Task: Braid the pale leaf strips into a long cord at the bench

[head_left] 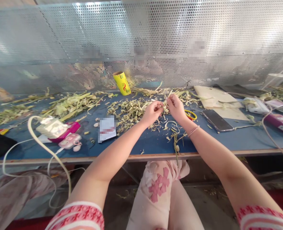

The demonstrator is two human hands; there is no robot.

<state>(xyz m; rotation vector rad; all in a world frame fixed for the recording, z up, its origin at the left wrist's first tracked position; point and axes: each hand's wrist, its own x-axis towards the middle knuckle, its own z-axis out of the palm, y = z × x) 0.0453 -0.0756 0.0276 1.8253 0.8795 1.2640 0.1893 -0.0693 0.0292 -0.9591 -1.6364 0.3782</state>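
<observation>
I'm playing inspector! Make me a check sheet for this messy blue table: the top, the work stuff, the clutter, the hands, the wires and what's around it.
Surface: blue table, bare in patches, littered with small scraps.
Work things: heap of pale green plant pieces beneath and beside the hands.
Clutter: yellow tube leaning; dark-screened phone lying flat.
Hands: left hand and right hand close together, fingers bent; what they pinch is too small to tell.
Cables: thick white cable at left, hanging past the near edge.
Surroundings: perforated metal panel behind the table.
</observation>
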